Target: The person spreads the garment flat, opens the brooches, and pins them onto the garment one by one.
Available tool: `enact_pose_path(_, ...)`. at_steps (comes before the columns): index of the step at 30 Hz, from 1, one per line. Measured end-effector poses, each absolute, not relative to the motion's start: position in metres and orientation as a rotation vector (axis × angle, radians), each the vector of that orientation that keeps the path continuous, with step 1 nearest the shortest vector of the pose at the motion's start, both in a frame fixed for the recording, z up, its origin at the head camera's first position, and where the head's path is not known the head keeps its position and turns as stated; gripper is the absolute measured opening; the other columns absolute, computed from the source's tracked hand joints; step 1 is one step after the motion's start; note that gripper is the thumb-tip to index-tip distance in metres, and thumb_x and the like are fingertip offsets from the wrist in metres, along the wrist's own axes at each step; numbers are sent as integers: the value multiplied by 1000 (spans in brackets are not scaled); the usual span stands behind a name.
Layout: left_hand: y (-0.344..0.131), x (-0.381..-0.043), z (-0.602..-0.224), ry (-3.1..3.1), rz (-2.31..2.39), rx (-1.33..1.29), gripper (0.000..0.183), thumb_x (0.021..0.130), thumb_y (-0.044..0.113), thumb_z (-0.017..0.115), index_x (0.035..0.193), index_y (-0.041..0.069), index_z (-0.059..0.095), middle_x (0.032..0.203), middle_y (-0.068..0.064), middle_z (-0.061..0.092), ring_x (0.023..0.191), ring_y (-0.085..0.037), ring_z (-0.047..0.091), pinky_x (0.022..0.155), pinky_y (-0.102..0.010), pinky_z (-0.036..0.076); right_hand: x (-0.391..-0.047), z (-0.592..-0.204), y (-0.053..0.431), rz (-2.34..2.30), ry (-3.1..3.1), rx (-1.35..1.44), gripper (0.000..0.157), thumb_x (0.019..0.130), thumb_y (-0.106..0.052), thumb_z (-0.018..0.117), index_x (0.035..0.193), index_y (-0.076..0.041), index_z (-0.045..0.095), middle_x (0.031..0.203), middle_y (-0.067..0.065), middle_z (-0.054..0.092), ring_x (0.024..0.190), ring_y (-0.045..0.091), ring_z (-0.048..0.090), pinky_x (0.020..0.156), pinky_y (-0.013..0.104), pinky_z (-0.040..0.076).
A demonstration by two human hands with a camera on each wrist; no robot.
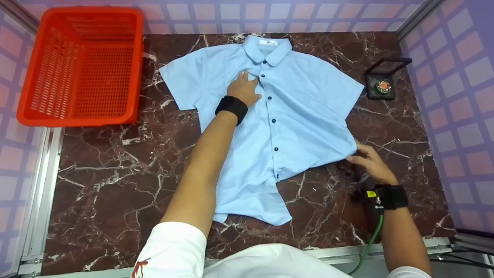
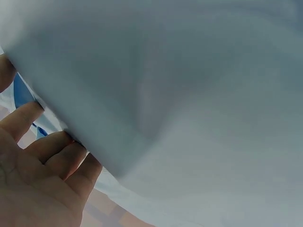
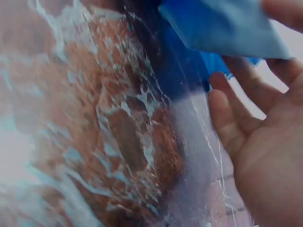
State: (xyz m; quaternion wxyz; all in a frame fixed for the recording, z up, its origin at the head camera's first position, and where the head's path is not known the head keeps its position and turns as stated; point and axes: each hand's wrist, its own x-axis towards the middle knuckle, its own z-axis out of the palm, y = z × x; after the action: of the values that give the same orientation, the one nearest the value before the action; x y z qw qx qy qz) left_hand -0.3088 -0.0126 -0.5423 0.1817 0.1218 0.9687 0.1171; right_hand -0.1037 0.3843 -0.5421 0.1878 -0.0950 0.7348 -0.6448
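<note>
A light blue short-sleeved shirt (image 1: 247, 154) with dark buttons lies front up, its collar at the far side. My left hand (image 1: 244, 89) rests on the chest beside the button placket, fingers fairly straight; the left wrist view shows its fingertips (image 2: 29, 113) against the cloth. At the shirt's right lower side, my right hand (image 1: 371, 162) pinches the hem, thumb toward me. In the right wrist view, fingers (image 3: 251, 85) reach behind the held cloth (image 3: 232, 28). That side of the hem is drawn up and outward, while the left half hangs lower, toward me.
A red plastic basket (image 1: 139, 77) stands at the back left. Near the right wall sits a small dark open case (image 1: 380, 96) with a round patterned piece (image 1: 383, 87) in it. A green cable (image 1: 374, 237) runs from my right wristband. Checkered walls (image 1: 301, 13) border the dark marble-patterned tabletop (image 1: 115, 193).
</note>
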Motion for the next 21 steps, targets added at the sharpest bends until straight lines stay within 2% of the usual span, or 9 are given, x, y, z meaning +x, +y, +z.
enact_pose_path(4,-11,-311,-543,2733,319,337,64,102,45,55,157,19,35,165,-18,19,153,-30,15,120,-41,24,-97,-539,383,-1970,1976,-227,41,98,8,49,139,14,49,119,10,68,108,18,63,94,27,48)
enact_pose_path(10,-11,-312,-544,2731,322,328,63,102,45,55,156,20,37,164,-17,20,153,-30,15,120,-42,24,-89,-537,382,-1909,2065,-301,41,104,-1,48,144,9,44,111,14,70,94,16,66,81,23,53)
enact_pose_path(13,-11,-312,-543,2733,316,338,63,102,45,54,157,19,36,164,-18,20,153,-30,15,120,-42,25,-84,-537,383,-1870,2102,-304,45,107,-7,45,150,4,39,117,15,66,98,16,64,83,22,51)
enact_pose_path(17,-12,-308,-539,2728,319,343,63,103,45,54,157,18,35,165,-18,19,153,-30,15,120,-42,24,-78,-539,382,-1803,2182,-263,46,109,-12,41,152,2,34,134,13,56,118,15,56,97,21,44)
enact_pose_path(21,-12,-304,-534,2731,333,336,63,103,43,54,157,17,35,164,-18,20,153,-30,16,120,-41,24,-72,-541,381,-1753,2208,-195,42,109,-15,42,146,3,38,130,11,55,113,15,57,95,22,45)
